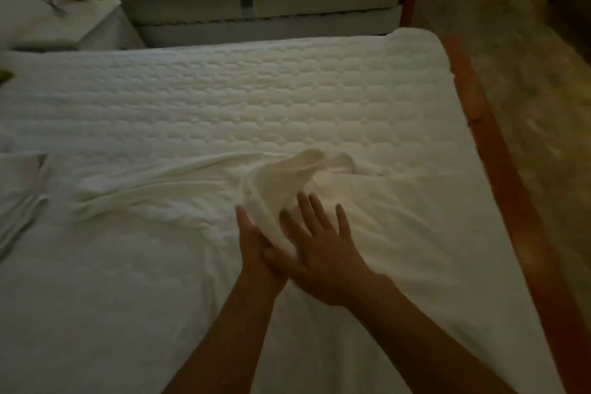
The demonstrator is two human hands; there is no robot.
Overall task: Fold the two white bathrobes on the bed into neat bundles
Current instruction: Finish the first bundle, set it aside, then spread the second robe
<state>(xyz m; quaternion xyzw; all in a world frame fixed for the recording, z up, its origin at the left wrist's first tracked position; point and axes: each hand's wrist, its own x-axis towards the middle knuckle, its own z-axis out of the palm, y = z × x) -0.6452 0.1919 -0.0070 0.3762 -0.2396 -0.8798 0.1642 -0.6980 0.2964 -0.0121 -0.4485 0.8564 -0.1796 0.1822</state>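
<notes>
White bathrobe (198, 233) lies spread flat over lower half of frame on quilted bed (256, 96); its belt or sleeve strip (153, 184) trails toward middle left; left hand (256, 246) and right hand (319, 253) meet at lower centre, a raised fold of fabric (287, 179) pinched between them; right fingers splayed, palm down on cloth; orange wooden bed frame (499, 150) runs down right edge; second bed (262, 6) at top; more white cloth (22, 189) bunched at left edge.
</notes>
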